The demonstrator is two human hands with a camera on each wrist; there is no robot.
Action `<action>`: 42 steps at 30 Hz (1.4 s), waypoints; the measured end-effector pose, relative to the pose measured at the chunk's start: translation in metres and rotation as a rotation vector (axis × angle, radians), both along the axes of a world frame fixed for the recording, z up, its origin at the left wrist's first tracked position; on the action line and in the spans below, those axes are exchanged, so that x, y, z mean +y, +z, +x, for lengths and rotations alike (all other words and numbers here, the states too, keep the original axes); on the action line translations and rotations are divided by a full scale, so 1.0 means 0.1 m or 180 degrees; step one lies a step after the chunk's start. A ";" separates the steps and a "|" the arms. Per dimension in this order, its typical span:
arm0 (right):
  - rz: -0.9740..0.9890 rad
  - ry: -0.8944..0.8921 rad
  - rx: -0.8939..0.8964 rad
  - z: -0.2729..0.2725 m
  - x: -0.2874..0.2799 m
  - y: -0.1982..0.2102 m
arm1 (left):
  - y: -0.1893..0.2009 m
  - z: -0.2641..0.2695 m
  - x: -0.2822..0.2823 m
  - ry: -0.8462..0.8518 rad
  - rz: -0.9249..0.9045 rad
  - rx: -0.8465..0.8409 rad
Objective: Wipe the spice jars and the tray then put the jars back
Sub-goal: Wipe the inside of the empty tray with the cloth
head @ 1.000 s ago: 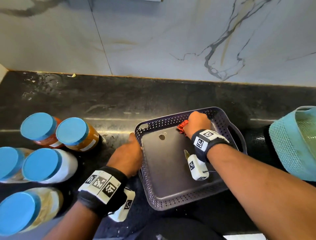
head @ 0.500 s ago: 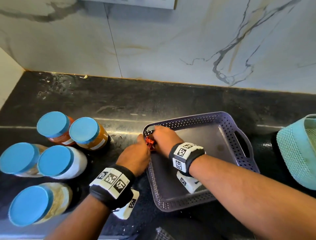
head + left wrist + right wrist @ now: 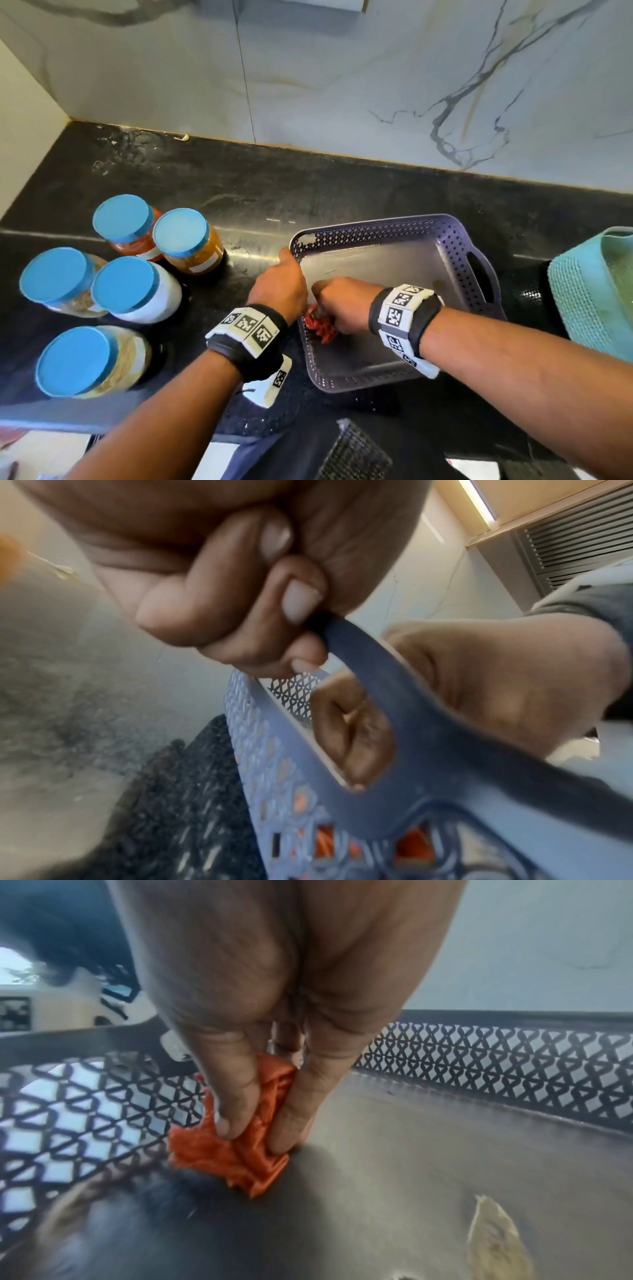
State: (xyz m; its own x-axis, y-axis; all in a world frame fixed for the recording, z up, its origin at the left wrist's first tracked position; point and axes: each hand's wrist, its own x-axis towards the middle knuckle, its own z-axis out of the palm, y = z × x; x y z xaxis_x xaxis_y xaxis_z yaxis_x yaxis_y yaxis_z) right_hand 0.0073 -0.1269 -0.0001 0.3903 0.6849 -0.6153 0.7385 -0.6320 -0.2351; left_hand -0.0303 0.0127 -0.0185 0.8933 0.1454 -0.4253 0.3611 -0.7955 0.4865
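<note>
A dark purple perforated tray (image 3: pixel 455 236) lies on the black counter (image 3: pixel 308 192). My left hand (image 3: pixel 281 284) grips the tray's left handle (image 3: pixel 387 696), fingers curled round it. My right hand (image 3: pixel 342 305) is inside the tray by its left wall and pinches a crumpled orange cloth (image 3: pixel 320 325) (image 3: pixel 240 1148), which it presses onto the tray floor (image 3: pixel 428 1150). Several spice jars with blue lids stand to the left on the counter, among them an orange-filled one (image 3: pixel 186 240), a white one (image 3: pixel 133 289) and a beige one (image 3: pixel 89 359).
A teal mesh basket (image 3: pixel 589 294) stands at the right edge, close to the tray's right handle (image 3: pixel 479 274). A marble backsplash (image 3: pixel 342 85) rises behind the counter. A pale leaf-shaped scrap (image 3: pixel 493 1237) lies on the tray floor near my right wrist.
My right hand has swept the cloth from the tray's far side to its far left corner, then towards me along the left wall. The left hand has kept its hold on the tray.
</note>
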 end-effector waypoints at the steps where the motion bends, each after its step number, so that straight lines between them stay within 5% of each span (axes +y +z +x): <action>1: -0.0103 0.0204 0.0025 -0.03 -0.03 -0.01 | -0.01 0.00 0.00 0.0001 0.0007 0.0012; 6: 0.0095 -0.0664 0.0076 0.19 -0.15 0.03 | 0.00 -0.03 0.00 0.0082 -0.0071 -0.0008; 15: 0.0122 -0.2523 -0.0814 0.77 -0.68 -0.07 | -0.01 -0.09 0.05 0.0190 -0.0164 -0.0028; 19: 0.0274 -0.2484 -0.0801 0.75 -0.31 -0.19 | 0.01 -0.08 0.09 0.0230 -0.0035 -0.0004; 26: 0.0270 -0.1002 -0.0485 0.32 0.24 -0.14 | 0.02 -0.01 0.09 0.0537 -0.0032 0.0149; 32: 0.0160 -0.0410 -0.0721 0.26 0.18 0.00 | 0.06 -0.03 0.15 0.0393 0.0127 0.0272; 37: -0.0607 -0.1183 -0.0739 0.57 -0.51 0.15 | 0.06 -0.04 0.19 0.0391 0.0043 0.0262; 42: -0.0803 -0.2265 -0.1423 0.80 -1.19 0.16 | 0.05 -0.08 0.22 0.0462 -0.0030 0.0223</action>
